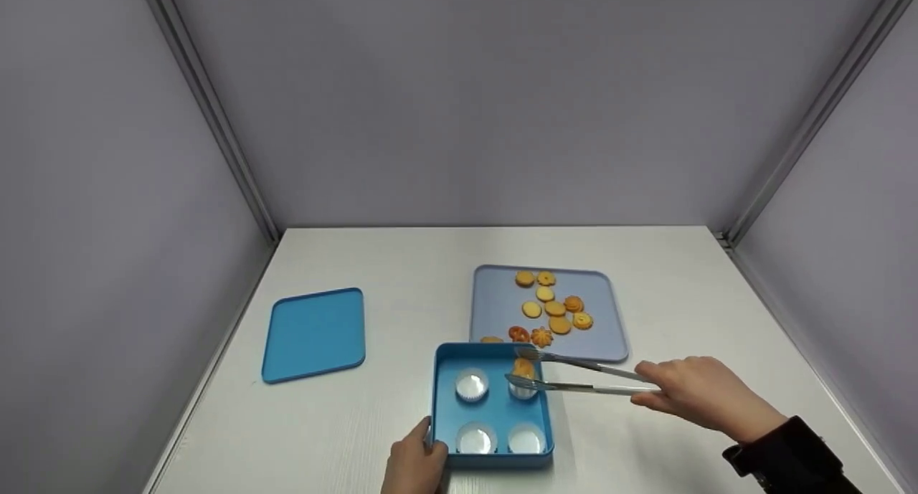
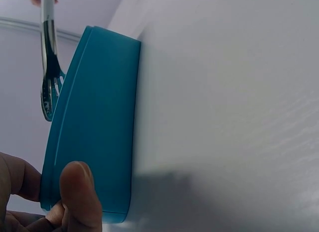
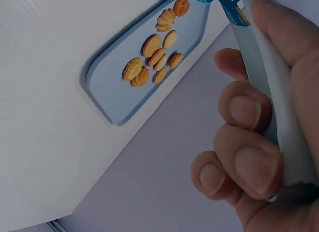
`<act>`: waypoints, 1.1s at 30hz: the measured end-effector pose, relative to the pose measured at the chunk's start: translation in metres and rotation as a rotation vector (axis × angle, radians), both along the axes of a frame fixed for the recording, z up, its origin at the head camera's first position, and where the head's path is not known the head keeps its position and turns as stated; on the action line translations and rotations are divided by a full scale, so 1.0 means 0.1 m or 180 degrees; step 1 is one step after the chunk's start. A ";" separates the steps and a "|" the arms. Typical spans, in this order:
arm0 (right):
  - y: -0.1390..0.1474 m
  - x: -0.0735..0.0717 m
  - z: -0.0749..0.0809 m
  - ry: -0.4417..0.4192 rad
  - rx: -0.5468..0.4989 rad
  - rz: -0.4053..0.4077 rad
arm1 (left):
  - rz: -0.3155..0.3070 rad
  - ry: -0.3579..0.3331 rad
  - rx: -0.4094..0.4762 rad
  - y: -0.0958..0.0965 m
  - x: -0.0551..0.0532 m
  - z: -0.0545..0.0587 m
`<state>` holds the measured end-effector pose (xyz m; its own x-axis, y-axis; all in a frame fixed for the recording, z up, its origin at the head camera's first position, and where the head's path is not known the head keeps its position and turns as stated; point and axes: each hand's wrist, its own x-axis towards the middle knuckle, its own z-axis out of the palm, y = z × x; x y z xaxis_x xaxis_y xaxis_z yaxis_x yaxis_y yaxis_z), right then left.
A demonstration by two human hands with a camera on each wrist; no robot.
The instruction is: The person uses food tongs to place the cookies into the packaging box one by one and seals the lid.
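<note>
a box [image 1: 500,411] lies between the left hand [image 1: 416,457], which grips it, and the right hand [image 1: 699,395], holding tongs [image 1: 574,388] seemingly around a cookie [image 1: 524,368].

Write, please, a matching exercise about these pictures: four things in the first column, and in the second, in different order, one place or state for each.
1. Left hand
2. Tongs
3. Flat blue tray
4. Silvery cups

A. inside the blue box
B. held by the right hand
C. apart, left of the box
D. gripping the box

Pairs: 1-D; 2-B; 3-C; 4-A
</note>
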<state>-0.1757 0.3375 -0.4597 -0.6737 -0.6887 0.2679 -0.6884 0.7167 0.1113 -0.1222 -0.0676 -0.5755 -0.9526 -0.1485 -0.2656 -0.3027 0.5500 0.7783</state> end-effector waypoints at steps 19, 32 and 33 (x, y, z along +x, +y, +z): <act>-0.02 0.00 0.05 -0.0130 0.0033 -0.0122 | -0.0002 0.0038 -0.0001 -0.01 0.01 0.00; 0.11 0.04 0.01 -0.0098 -0.0474 -0.0388 | -0.0013 0.0009 0.0003 -0.01 0.02 0.01; 0.12 0.04 0.01 -0.0088 -0.0520 -0.0426 | -0.0015 0.0005 -0.0016 -0.01 0.02 0.01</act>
